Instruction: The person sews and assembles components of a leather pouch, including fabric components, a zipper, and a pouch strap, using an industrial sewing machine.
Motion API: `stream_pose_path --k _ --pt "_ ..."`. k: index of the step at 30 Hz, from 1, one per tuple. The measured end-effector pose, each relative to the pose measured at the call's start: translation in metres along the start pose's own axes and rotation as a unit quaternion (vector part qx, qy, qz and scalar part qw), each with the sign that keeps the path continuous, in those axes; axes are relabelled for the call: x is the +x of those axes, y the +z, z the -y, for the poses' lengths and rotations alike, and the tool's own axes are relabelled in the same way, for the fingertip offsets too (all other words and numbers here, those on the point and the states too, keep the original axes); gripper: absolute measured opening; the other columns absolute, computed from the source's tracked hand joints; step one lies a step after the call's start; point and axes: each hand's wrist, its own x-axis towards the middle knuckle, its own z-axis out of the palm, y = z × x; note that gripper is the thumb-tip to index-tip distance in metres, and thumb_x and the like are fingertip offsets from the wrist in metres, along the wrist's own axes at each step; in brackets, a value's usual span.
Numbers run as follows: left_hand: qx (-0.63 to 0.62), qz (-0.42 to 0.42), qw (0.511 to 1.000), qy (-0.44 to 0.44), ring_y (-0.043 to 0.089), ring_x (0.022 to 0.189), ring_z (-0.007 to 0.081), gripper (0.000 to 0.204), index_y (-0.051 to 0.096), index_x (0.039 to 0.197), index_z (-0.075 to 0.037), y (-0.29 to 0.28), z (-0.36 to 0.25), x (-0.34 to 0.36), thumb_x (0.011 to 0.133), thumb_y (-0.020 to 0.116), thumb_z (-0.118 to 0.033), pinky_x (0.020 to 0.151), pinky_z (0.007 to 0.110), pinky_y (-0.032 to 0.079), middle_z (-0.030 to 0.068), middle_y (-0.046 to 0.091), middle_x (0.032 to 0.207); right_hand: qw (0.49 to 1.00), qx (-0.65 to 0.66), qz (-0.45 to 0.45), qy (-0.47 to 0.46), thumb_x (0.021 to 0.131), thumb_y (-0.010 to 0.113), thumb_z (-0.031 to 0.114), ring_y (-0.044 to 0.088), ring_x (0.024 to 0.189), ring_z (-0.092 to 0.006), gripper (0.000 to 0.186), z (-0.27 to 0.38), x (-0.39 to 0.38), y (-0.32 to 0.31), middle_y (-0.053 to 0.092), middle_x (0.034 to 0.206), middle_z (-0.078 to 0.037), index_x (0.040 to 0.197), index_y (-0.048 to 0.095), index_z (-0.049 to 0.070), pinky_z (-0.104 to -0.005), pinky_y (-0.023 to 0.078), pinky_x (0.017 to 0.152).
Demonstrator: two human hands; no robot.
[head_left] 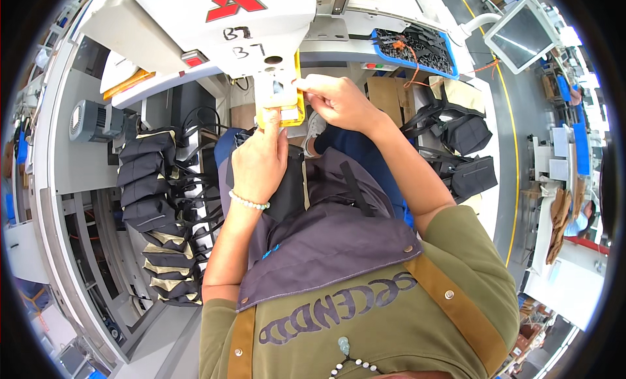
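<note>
A white industrial sewing machine head stands in front of me, with a yellow-edged guard around its needle area. My left hand reaches up to the guard's lower edge, fingers closed and their tips partly hidden there. Under this hand hangs a black fabric piece with a pale edge, which the hand seems to grip. My right hand is at the guard's right side with its fingers curled and pinched. Whatever lies between those fingertips is hidden. The needle and the stitching spot are out of sight.
Black fabric bags with pale lining hang in a row on the left. More black bags lie on the white surface at right. A blue tray holds black straps and small parts. A screen on an arm stands at far right.
</note>
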Motion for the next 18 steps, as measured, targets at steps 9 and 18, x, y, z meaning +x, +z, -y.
stream_pose_path --k 9,18 --pt "-0.013 0.0 1.0 0.01 0.063 0.059 0.0294 0.044 0.057 0.133 -0.005 -0.001 0.003 0.0 0.091 0.068 -0.015 0.052 0.041 0.049 0.0113 0.062 0.073 0.993 -0.112 -0.004 -0.027 0.078 0.063 0.001 0.067 0.076 -0.0356 0.04 0.0 0.005 0.008 0.07 0.097 -0.015 0.117 0.067 0.006 -0.0398 0.055 0.065" --pt "-0.276 -0.031 0.958 -0.069 0.048 0.049 0.0124 0.038 0.064 0.128 -0.006 -0.011 -0.005 -0.014 0.091 0.069 -0.004 0.052 0.027 0.042 0.0036 0.051 0.061 0.997 -0.058 0.051 -0.017 0.078 0.059 0.003 0.063 0.065 -0.0344 0.042 0.014 -0.005 0.005 0.066 0.085 -0.015 0.118 0.068 0.01 -0.0415 0.05 0.059"
